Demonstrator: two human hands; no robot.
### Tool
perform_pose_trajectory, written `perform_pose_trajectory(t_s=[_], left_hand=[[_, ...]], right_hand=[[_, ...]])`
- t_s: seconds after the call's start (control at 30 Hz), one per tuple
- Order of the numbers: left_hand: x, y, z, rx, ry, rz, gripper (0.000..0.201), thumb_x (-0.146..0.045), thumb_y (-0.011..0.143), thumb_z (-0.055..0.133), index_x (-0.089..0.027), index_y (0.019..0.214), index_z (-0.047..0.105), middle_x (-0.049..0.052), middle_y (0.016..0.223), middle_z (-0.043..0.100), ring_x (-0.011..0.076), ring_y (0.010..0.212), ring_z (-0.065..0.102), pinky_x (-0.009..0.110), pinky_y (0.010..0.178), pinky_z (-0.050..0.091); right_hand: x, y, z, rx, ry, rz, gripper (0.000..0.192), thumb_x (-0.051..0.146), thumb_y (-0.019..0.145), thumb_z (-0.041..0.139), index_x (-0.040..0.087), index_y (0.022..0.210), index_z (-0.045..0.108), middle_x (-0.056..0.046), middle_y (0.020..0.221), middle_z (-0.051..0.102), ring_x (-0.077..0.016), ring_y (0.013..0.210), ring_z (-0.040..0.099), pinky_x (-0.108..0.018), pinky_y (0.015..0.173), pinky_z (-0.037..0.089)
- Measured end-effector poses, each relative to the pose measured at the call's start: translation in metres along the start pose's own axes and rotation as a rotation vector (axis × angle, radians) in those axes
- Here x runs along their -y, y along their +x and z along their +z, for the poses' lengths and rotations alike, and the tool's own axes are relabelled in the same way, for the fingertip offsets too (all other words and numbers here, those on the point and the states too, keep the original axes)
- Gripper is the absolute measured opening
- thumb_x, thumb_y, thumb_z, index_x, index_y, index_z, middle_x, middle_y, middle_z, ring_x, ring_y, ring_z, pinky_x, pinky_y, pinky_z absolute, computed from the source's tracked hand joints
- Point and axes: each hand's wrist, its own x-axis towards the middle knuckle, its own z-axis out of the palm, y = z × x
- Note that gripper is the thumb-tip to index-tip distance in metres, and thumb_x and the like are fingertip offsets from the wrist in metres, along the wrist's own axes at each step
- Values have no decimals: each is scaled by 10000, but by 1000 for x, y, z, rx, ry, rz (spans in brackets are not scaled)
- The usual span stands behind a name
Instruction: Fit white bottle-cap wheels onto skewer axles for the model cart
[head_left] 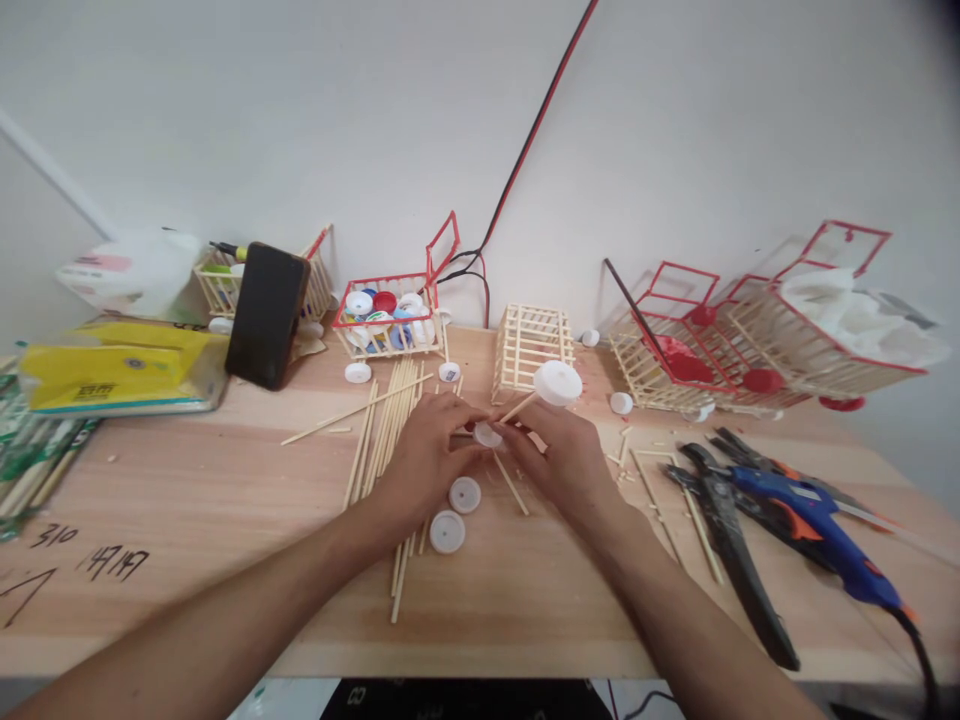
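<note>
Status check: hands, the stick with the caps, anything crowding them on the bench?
Left hand and right hand both pinch a white cap on a wooden stick. Second cap on its far end. Two loose caps and spare sticks close by.

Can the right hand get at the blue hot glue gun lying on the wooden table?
Probably yes: the blue hot glue gun lies uncovered on that side, nothing between. But the right hand is pinching a stick with a white cap, so it isn't free.
</note>
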Motion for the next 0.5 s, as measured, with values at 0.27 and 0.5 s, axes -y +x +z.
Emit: perform_pose_trajectory(t_s=[0.27,0.5], left_hand=[[-2,0,0,-13,-20,-8,258,-153,760,664,-221,1009,659,19,953,633,187,952,535,327,856,418],[-2,1,0,-1,-9,-21,245,-175,766,662,-218,1007,662,27,950,632,196,949,535,338,858,418]], right_hand=[[-2,0,1,-24,24,11,126,238,880,540,194,906,655,-41,813,645,-161,735,576,-258,656,432],[-2,-1,1,-37,14,9,132,268,886,532,201,898,646,-42,819,650,-168,749,589,-266,674,443]])
